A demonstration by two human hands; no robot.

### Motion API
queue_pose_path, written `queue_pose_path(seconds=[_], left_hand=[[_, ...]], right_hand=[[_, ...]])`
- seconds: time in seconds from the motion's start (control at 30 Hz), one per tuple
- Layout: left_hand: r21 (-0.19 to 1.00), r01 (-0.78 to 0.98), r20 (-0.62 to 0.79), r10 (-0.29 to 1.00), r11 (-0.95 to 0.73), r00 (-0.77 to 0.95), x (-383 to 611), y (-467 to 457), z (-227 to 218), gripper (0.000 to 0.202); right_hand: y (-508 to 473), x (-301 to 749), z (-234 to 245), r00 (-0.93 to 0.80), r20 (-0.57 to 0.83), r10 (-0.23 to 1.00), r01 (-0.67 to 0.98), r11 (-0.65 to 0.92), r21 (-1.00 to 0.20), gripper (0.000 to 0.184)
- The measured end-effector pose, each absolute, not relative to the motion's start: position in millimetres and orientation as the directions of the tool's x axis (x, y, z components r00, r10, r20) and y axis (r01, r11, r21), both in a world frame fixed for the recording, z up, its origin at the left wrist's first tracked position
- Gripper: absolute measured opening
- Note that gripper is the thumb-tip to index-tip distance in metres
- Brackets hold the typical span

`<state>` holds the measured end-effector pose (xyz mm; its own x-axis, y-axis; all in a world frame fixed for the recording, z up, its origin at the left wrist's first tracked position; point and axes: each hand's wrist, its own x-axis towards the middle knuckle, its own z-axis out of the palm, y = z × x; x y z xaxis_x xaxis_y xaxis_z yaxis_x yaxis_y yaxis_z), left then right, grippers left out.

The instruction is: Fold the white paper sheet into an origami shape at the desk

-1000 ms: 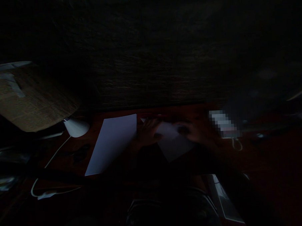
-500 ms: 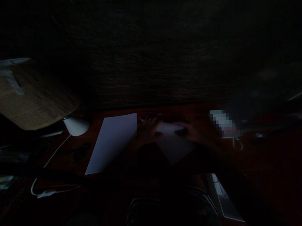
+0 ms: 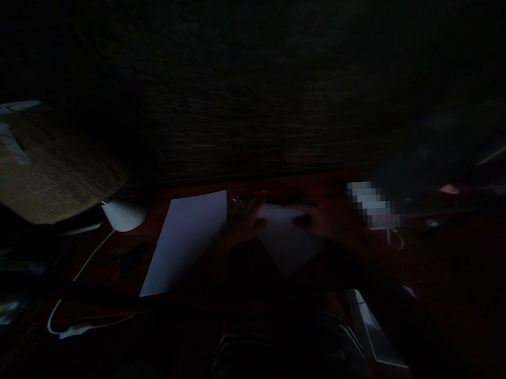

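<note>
The scene is very dark, so finger detail is faint. A white sheet of paper (image 3: pixel 286 244) lies angled on the dark reddish table, between my two hands. My left hand (image 3: pixel 244 220) is at its upper left edge, fingers reaching over the far part and thumb on the paper. At the upper right edge, my right hand (image 3: pixel 315 220) has its fingers and thumb curled around the paper. Left of my left hand lies a larger white sheet (image 3: pixel 188 234), flat and apart from the held one. A dark object, perhaps scissors (image 3: pixel 132 259), lies beyond its left edge.
A white cone-shaped object (image 3: pixel 126 215) with a pale cable (image 3: pixel 92 255) stands at the left, beside a cardboard box (image 3: pixel 55 170). On the right lies a pixelated pale object (image 3: pixel 373 204) with a looped cord (image 3: pixel 394 239). A dark wall (image 3: pixel 249 100) rises behind the table.
The view has shifted slightly, moving most things a little to the left. Both hands stay on the paper in nearly the same pose.
</note>
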<state>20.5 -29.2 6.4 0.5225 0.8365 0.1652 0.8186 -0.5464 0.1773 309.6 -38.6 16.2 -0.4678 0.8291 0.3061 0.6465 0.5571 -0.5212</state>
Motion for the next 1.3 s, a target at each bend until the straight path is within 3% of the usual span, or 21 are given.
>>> queue_pose_path(seconds=[0.2,0.47,1.3], left_hand=[[0.214,0.816,0.128,0.844,-0.537,0.521,19.7,-31.4,13.5,0.075],[0.217,0.83,0.089,0.858,-0.513,0.507,18.0,-34.3,14.5,0.076],[0.263,0.802,0.071,0.84,-0.537,0.539,14.5,-33.4,15.0,0.076]], right_hand=[[-38.3,305.4,16.8,-0.447,0.343,0.826,0.635,0.563,-0.529,0.033],[-40.1,306.9,17.7,-0.448,0.294,0.844,0.638,0.533,-0.557,0.041],[-41.0,304.2,23.9,-0.477,0.319,0.819,0.64,0.572,-0.513,0.036]])
